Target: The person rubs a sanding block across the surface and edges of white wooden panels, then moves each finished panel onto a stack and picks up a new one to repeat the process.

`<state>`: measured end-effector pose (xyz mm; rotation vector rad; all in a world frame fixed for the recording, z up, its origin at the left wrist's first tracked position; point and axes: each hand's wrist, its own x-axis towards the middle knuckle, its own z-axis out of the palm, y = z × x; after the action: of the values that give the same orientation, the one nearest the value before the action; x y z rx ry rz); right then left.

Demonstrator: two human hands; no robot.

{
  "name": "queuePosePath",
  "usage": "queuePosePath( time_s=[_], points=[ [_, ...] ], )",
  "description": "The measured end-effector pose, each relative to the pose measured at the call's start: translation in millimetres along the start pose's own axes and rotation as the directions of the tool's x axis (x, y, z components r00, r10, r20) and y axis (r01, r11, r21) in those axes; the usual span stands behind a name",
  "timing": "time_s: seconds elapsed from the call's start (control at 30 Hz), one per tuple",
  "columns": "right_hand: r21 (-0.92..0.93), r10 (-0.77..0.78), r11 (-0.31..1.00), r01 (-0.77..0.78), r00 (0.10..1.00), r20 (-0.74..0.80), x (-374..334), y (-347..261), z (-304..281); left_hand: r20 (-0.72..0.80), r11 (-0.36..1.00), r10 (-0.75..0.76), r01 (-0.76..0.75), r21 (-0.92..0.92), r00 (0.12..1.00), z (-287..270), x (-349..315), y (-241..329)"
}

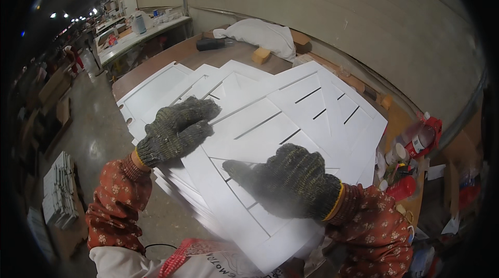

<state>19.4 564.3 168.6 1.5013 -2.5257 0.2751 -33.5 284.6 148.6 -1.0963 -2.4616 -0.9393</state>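
A stack of white slotted panels (pixel 260 117) lies fanned out in front of me. My left hand (pixel 176 131), in a dark grey knit glove, rests over the left edge of the upper panels with its fingers stretched out and nothing visible in them. On the near part of the top panel is my right hand (pixel 288 182), gloved alike and slightly blurred. Its fingers are curled in and its thumb points left. Whatever it may hold is hidden beneath the glove. Thin dark slots run across the panel around both hands.
Behind the panels are a white cloth bundle (pixel 262 36), a black tool (pixel 210 44) and a yellowish block (pixel 261 55). Bottles and red items (pixel 403 187) crowd the right side. More stacked white pieces (pixel 60 189) stand at the lower left. A long workbench (pixel 119 54) is at the far left.
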Motion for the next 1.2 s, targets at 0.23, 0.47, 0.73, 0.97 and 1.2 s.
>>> queuePosePath(
  time_s=[0.23,0.47,0.73,0.97,1.2],
  points=[
    [-0.126,-0.07,0.99,0.058,0.993,-0.091,5.4,-4.1,-1.6,-0.029,1.0,-0.017,0.017,-0.003,0.999,5.6,-0.1,-0.1],
    [-0.413,-0.03,0.911,-0.01,0.995,-0.091,-2.2,-17.2,-11.1,-0.084,0.996,0.085,-0.085,0.0,0.993,14.0,9.1,-2.0],
    [-0.42,-0.141,0.902,0.103,0.988,-0.061,0.8,-17.7,-4.5,-0.147,0.999,0.017,-0.022,-0.033,0.989,9.9,-6.8,-14.1],
    [-0.612,-0.103,0.787,0.075,0.995,-0.012,-4.3,-19.2,-11.0,-0.135,0.997,0.07,-0.071,0.001,0.988,16.9,4.6,-6.6],
    [-0.459,-0.113,0.887,0.054,0.988,-0.102,12.2,-14.3,5.5,-0.139,0.999,0.01,-0.003,0.05,0.99,11.2,-5.8,-13.2]
  ],
)
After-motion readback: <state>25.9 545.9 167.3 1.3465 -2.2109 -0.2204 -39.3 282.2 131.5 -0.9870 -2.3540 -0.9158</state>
